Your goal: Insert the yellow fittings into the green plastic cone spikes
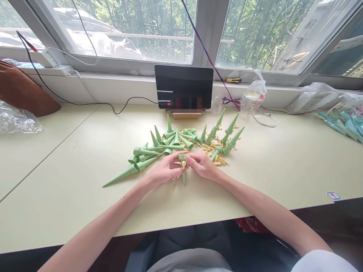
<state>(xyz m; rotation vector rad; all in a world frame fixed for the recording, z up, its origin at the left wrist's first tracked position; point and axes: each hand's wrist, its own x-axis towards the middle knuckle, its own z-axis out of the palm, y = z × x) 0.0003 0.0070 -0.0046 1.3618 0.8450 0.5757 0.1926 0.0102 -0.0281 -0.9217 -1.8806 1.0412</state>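
My left hand is closed around a green plastic cone spike that points down toward me. My right hand pinches a small yellow plug against the side of that spike. Just beyond my hands lies a heap of green cone spikes, some lying flat, some upright. Several small yellow plugs are scattered to the right of the heap. A few joined spikes stand tilted at the right of the heap.
A dark tablet leans on a stand at the back, below the window. A brown bag and clear plastic lie far left. A plastic bag, cables and blue parts sit at the right on the pale table.
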